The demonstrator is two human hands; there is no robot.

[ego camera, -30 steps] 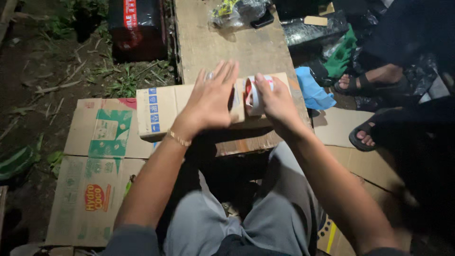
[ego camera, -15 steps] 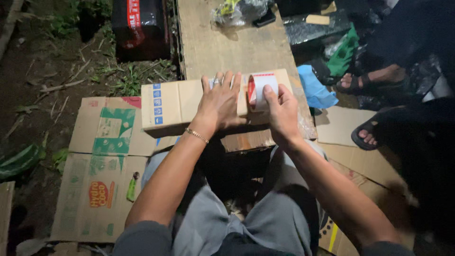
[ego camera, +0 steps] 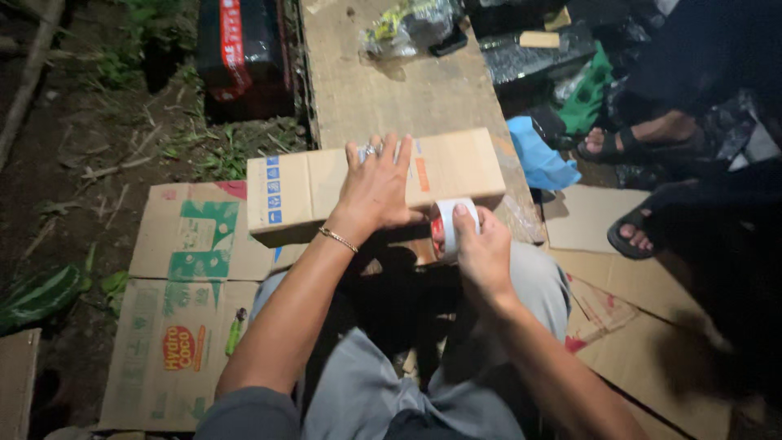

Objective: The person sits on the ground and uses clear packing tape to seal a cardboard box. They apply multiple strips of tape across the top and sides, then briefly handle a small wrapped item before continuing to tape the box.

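Observation:
A long brown cardboard box (ego camera: pixel 305 191) lies across the near end of a wooden plank table (ego camera: pixel 391 98). My left hand (ego camera: pixel 376 186) presses flat on the box's top, fingers spread, with a ring and a wrist bracelet showing. My right hand (ego camera: pixel 482 253) grips a roll of packing tape (ego camera: pixel 446 226) at the box's near side edge, below the box top. The tape roll is white with a red core.
Flattened cardboard sheets (ego camera: pixel 191 310) cover the ground left and right of my legs. A dark red-labelled package (ego camera: pixel 244 53) sits far left of the table; a plastic bag (ego camera: pixel 407 28) lies on it. Blue cloth (ego camera: pixel 538 159) and another person's sandalled feet (ego camera: pixel 631 147) are at right.
My right hand has pulled the tape roll down from the box's top to its near side. The left hand stays pressed on the box.

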